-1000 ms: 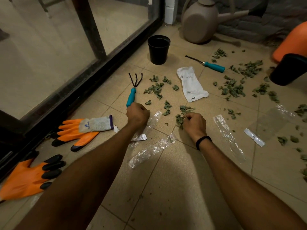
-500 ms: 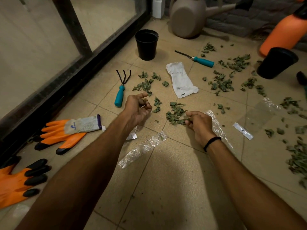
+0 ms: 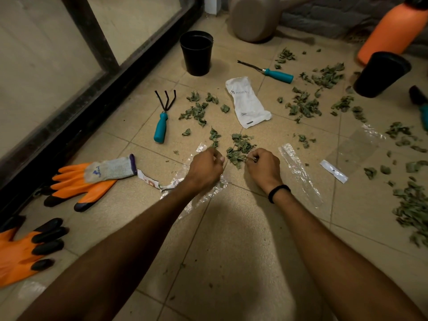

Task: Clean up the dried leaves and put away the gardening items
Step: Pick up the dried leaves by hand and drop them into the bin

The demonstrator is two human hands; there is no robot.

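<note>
white pouch (image 3: 247, 103) print (blurred) unreadable

head camera, looking down (close), floor (image 3: 231, 239)

The left hand (image 3: 205, 169) curls knuckles-up, hiding whether its fingers hold anything, and covers part of the clear plastic wrapper (image 3: 203, 200) beneath. Far beyond both hands, the watering can (image 3: 252, 19) and orange bottle (image 3: 393, 28) are cut by the top edge. Well right of the right hand (image 3: 262, 166), a teal-handled tool (image 3: 423, 112) runs off the frame and the dried leaves (image 3: 412, 209) there blur. The print on the white pouch (image 3: 249, 105) is too small to read.
</note>
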